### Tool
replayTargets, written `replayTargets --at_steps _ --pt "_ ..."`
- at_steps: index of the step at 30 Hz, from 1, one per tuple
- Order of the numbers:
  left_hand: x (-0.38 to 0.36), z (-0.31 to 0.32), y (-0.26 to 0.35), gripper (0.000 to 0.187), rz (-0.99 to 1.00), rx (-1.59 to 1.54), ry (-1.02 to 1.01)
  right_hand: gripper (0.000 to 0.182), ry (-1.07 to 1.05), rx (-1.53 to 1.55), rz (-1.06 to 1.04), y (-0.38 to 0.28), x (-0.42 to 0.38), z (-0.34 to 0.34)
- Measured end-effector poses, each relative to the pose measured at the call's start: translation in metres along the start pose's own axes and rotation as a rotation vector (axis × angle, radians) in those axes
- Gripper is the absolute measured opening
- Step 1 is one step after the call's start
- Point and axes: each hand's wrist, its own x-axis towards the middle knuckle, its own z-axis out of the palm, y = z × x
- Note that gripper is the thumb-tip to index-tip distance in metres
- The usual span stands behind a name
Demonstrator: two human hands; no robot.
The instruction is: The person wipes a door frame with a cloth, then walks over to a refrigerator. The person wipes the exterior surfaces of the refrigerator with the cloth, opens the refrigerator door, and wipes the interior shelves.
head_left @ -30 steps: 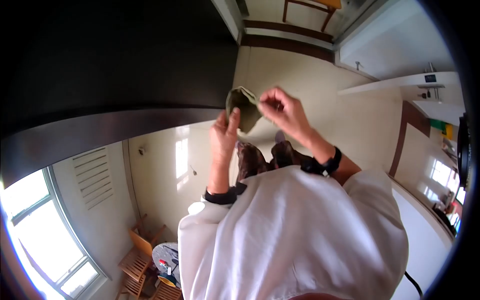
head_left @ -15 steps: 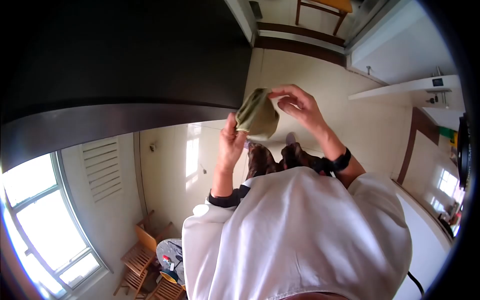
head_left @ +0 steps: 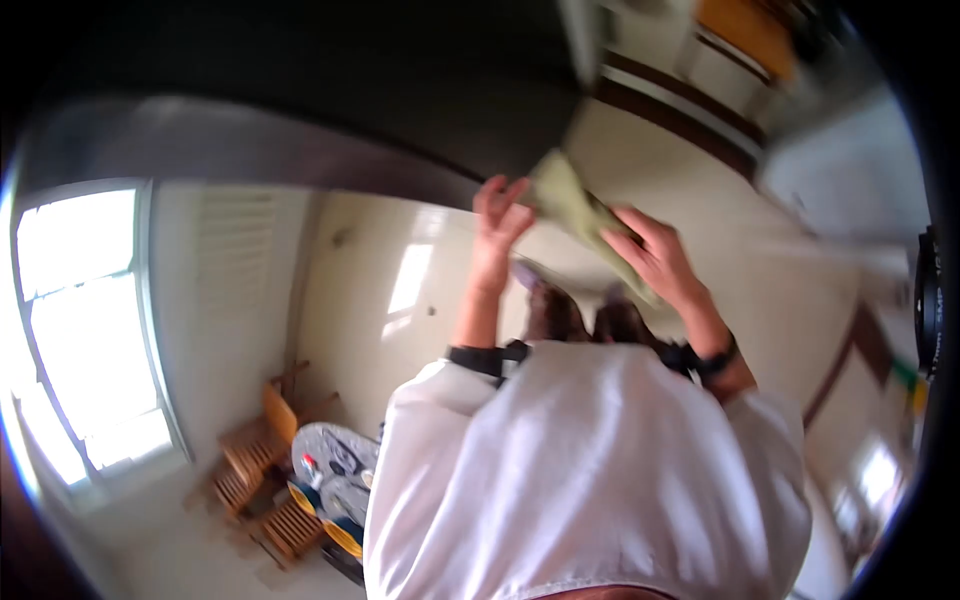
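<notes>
An olive-green cloth (head_left: 572, 200) hangs stretched out, slanting, in front of my body and is blurred by motion. My right hand (head_left: 655, 258) is closed on it, fingers lying over its lower right part. My left hand (head_left: 500, 222) is raised at the cloth's left side, its fingers bent and apart. A narrow gap seems to lie between them, and nothing shows in that hand. Behind both hands is the edge of a large dark panel (head_left: 400, 165).
At the lower left are wooden slatted chairs (head_left: 262, 440) and a round grey table (head_left: 335, 440) with small items on it. A bright window (head_left: 95, 330) is on the left. An orange-brown wooden seat (head_left: 745, 35) is at the top right, past a doorway sill (head_left: 690, 115).
My left hand has let go of the cloth, which has gone from bunched to stretched out. My right hand has closed on it. The view has turned.
</notes>
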Motion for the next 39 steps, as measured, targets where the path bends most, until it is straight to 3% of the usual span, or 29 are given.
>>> replayTargets --at_steps 2,4,6,7,8,10,12,13,14,16,17,19,20,22,24,26,28,30,32,34,36,39 --pt "-0.002 -0.001 -0.005 0.078 0.214 0.284 -0.087 0.024 -0.139 -0.185 -0.069 -0.003 -0.002 -0.008" --pt "-0.006 0.005 0.003 0.094 0.352 0.504 -0.41 0.024 -0.269 -0.243 -0.068 -0.004 -0.003 0.0" --pt "-0.008 0.016 0.012 0.067 0.29 0.586 -0.717 0.024 -0.425 -0.181 -0.055 -0.011 -0.007 -0.007" --pt "-0.012 0.016 0.008 0.046 0.139 0.689 -0.729 0.024 -0.418 -0.197 -0.076 -0.011 -0.009 -0.011" --pt "-0.015 0.016 0.014 0.031 0.156 0.772 -0.775 0.026 -0.485 -0.184 -0.034 -0.008 -0.01 -0.014" --pt "-0.023 0.009 0.011 0.026 -0.078 0.578 -0.748 0.028 -0.542 -0.175 0.007 -0.006 -0.008 -0.017" --pt "-0.023 0.006 0.011 0.026 0.02 0.547 -0.717 0.033 -0.596 -0.048 0.185 -0.003 0.002 -0.025" --pt "-0.026 0.005 0.008 0.025 0.103 0.509 -0.679 0.036 -0.55 -0.064 0.175 0.018 0.004 -0.026" --pt "-0.031 0.008 0.012 0.025 0.102 0.512 -0.688 0.038 -0.436 -0.072 0.206 0.03 0.005 -0.026" --pt "-0.035 0.017 0.023 0.026 -0.039 0.661 -0.409 0.041 0.018 -0.334 -0.073 0.072 0.003 -0.022" --pt "-0.034 0.017 0.019 0.028 0.042 0.768 -0.285 0.041 0.029 -0.328 -0.082 0.088 0.0 -0.02" --pt "-0.028 0.02 0.014 0.029 0.032 0.749 -0.23 0.043 0.142 0.115 0.197 0.115 -0.01 -0.013" --pt "-0.028 0.022 0.013 0.03 0.014 0.715 -0.178 0.05 0.031 0.389 0.385 0.125 -0.017 -0.005" --pt "-0.029 0.035 0.013 0.027 0.093 0.678 -0.312 0.057 -0.097 0.535 0.278 0.114 -0.033 0.015" --pt "-0.033 0.053 0.019 0.026 -0.026 0.551 -0.365 0.065 -0.168 0.795 0.252 0.078 -0.043 0.023" --pt "-0.029 0.063 0.013 0.029 -0.079 0.458 -0.432 0.068 -0.272 1.074 0.326 0.089 -0.053 0.027" --pt "-0.029 0.073 0.013 0.03 0.164 0.599 -0.399 0.064 -0.282 1.132 0.394 0.08 -0.061 0.025" --pt "-0.025 0.07 0.016 0.039 0.222 0.736 -0.425 0.059 -0.248 1.102 0.449 0.075 -0.058 0.021" --pt "-0.03 0.068 0.021 0.054 0.645 1.077 -0.159 0.055 -0.217 1.072 0.506 0.075 -0.055 0.018" --pt "-0.036 0.055 0.014 0.071 0.339 0.889 -0.291 0.049 -0.236 1.088 0.55 0.083 -0.05 0.016" --pt "-0.04 0.046 0.01 0.066 0.042 0.779 -0.462 0.045 -0.177 1.124 0.674 0.067 -0.048 0.018" --pt "-0.056 0.04 0.014 0.044 0.126 0.908 -0.206 0.046 -0.276 1.006 0.594 0.052 -0.027 0.025"
